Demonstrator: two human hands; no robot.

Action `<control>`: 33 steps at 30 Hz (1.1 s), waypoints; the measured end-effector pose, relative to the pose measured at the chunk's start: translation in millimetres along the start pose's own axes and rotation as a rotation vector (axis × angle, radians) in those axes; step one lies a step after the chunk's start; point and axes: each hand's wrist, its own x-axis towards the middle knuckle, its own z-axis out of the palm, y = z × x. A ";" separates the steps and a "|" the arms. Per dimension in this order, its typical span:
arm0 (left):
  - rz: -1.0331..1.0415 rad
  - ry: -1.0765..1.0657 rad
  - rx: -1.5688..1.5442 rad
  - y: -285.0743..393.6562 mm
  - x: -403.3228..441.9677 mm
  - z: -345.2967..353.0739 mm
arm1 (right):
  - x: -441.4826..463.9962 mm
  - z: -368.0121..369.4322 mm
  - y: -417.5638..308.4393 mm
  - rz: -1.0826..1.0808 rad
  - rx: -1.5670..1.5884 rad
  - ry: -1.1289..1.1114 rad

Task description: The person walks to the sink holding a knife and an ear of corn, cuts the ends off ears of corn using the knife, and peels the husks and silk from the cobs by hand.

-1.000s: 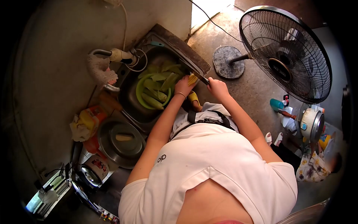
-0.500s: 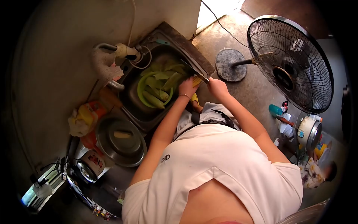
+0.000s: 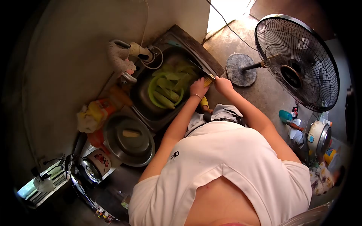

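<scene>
Clamped in the left hand's [image 3: 199,87] fingers at the sink's [image 3: 145,107] edge, the corn [image 3: 207,81] looks firm, light, maybe slick, best gripped well back from the knife [image 3: 202,68] in the right hand's [image 3: 224,85] closed fingers

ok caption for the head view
Left hand holding corn, right hand a knife, beside a sink with unhusked cobs in a green bowl.

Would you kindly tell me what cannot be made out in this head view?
All in the head view:
- Knife handle: covered by the right hand.
- Much of the yellow cob: hidden by the left hand.
- Green bowl, its bottom: hidden by the green ears inside.
- Person in the patterned top: partly lost in the dark edge.
- Small items at lower left: too small to identify.
</scene>
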 end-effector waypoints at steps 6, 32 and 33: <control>-0.020 -0.039 -0.043 -2.4 -1.5 -16.5 | 12.9 3.1 -6.0 -0.060 -0.019 0.011; 0.014 -0.332 -2.198 25.7 -75.6 -179.9 | -104.5 -112.6 70.2 -0.154 -0.228 0.029; 0.012 -0.338 -2.199 28.3 -76.7 -182.2 | -97.8 -109.0 70.5 -0.149 -0.229 0.028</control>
